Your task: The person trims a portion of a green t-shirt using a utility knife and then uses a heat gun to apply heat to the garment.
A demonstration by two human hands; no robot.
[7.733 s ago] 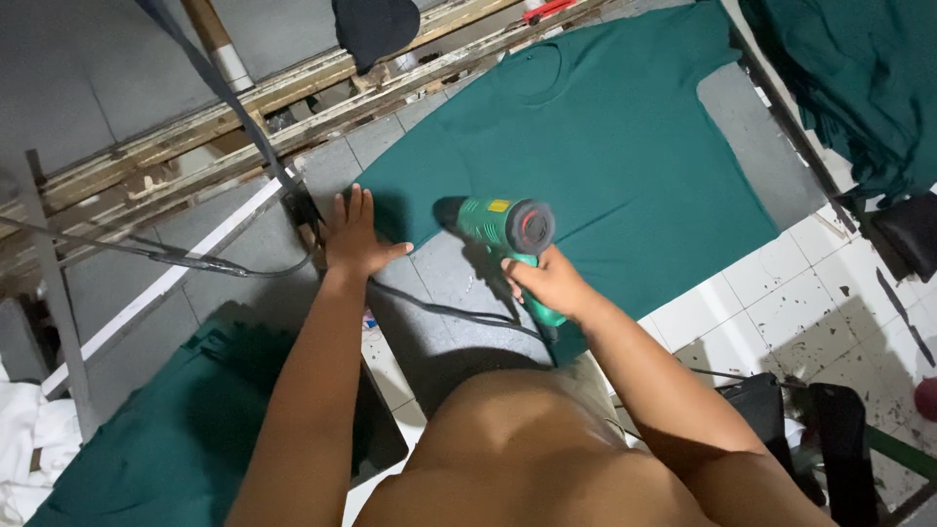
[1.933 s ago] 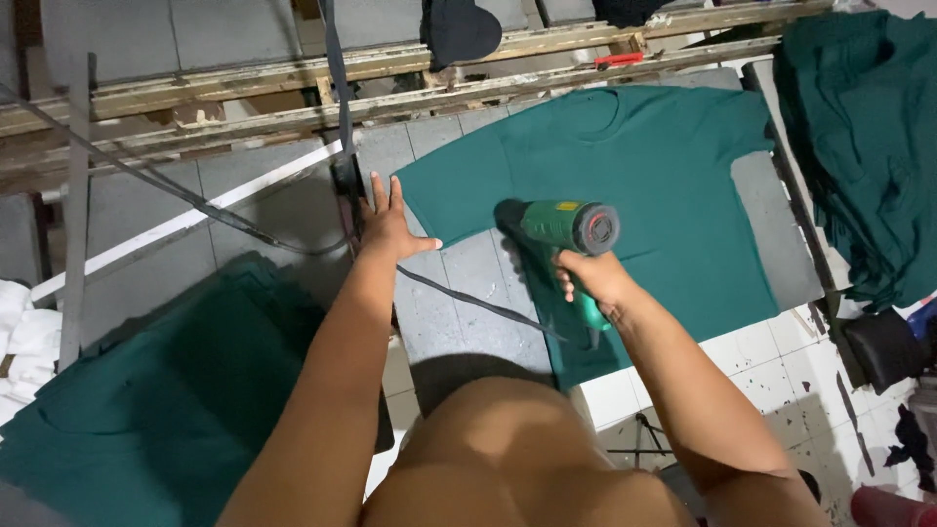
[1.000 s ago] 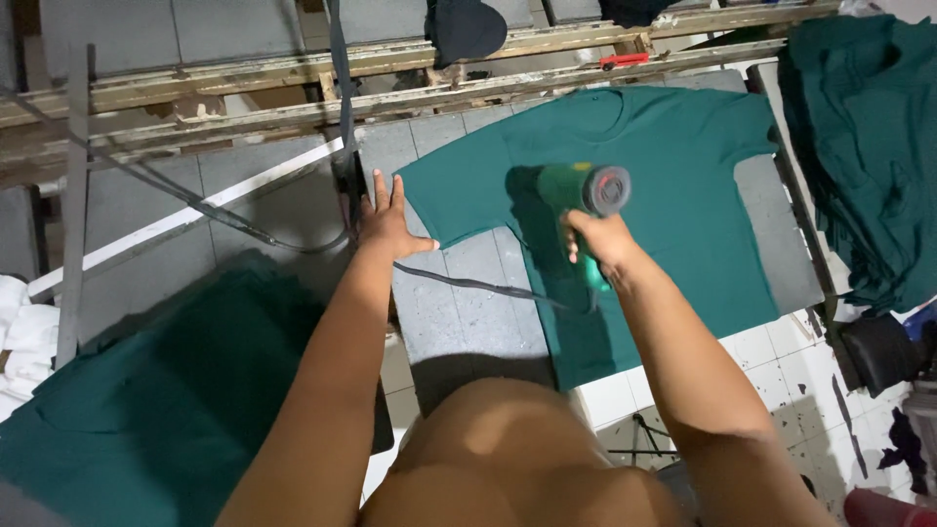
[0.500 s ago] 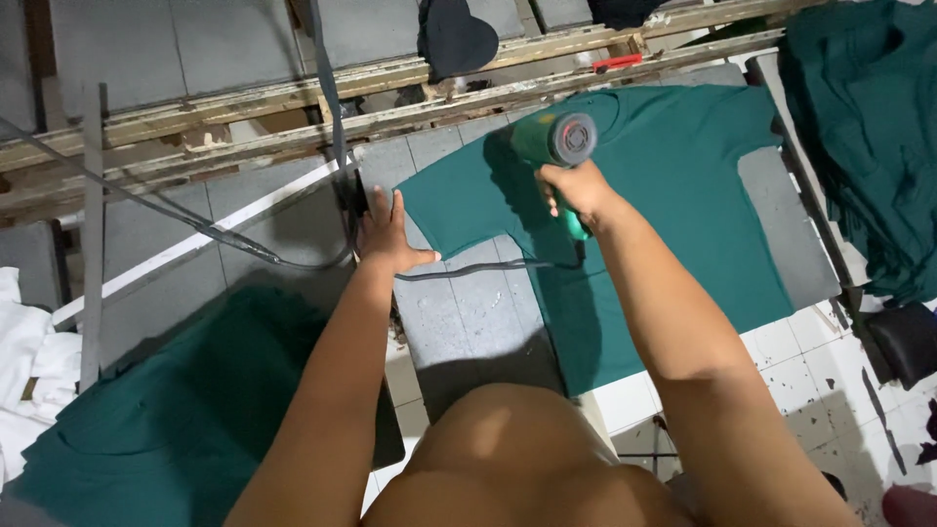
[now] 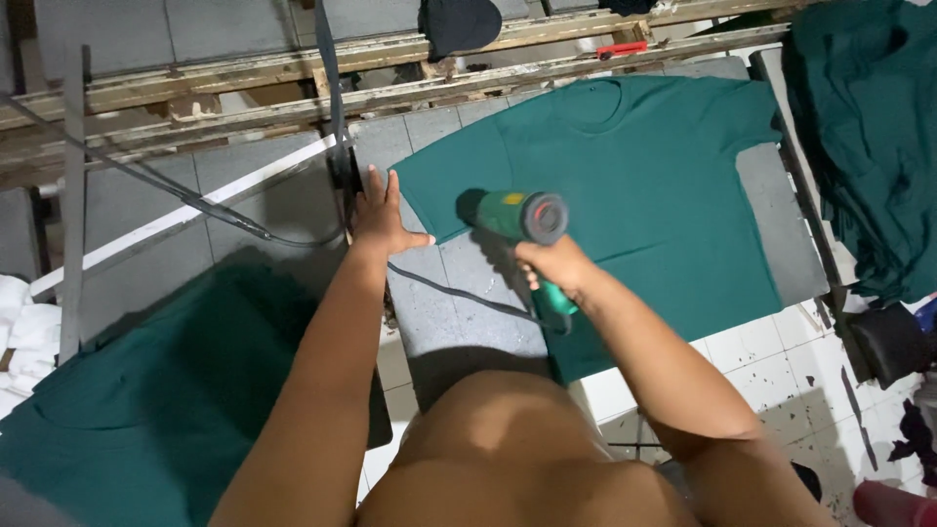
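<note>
With the right hand [image 5: 561, 268] clamped on the green heat gun [image 5: 522, 217] over the T-shirt [image 5: 644, 185] at twelve o'clock, and the left hand [image 5: 381, 217] flat, fingers spread, lingering could scorch the cloth.

One green heat gun [image 5: 522, 217], one spread green shirt [image 5: 644, 185], two green cloth heaps, two hands.

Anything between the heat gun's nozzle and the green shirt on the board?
Nothing visible. The right hand holds the heat gun above the green shirt; the left hand rests flat beside the shirt's sleeve edge, clear of the gun.
</note>
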